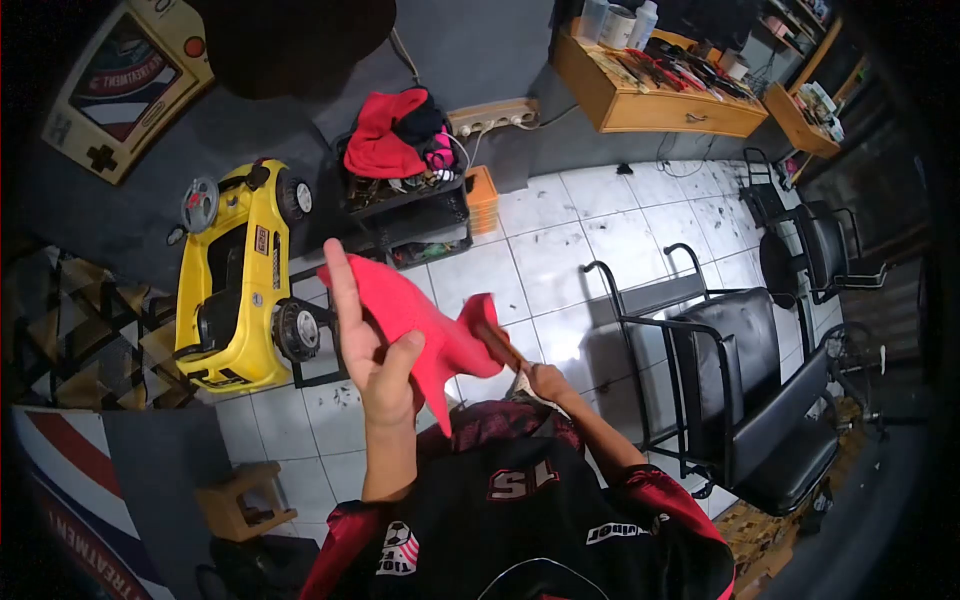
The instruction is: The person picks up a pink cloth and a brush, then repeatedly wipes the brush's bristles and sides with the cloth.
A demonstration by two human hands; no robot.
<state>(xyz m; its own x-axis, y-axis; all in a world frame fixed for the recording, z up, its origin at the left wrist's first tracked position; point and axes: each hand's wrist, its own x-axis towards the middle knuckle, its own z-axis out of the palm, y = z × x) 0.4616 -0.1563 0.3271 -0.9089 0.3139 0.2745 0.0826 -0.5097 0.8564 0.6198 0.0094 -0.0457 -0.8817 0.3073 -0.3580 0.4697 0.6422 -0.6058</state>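
Observation:
A red cloth (410, 312) hangs in the air in front of my body. My left hand (372, 355) is at its left end, index finger stretched out and thumb over the cloth; the other fingers are partly hidden. The cloth's right part folds up beside a thin brown stick-like piece (503, 345). My right hand (546, 384) is closed around the lower end of this piece, close to my waist. Beneath that hand shows a pale patterned edge (523, 388), whose kind I cannot make out.
A yellow toy car (235, 275) stands at left, near a wooden stool (247, 502). A black cart (412, 215) carries more red cloth (385, 135), beside an orange basket (482, 200). Black chairs (735, 345) fill the right. A wooden drawer counter (680, 112) holds tools.

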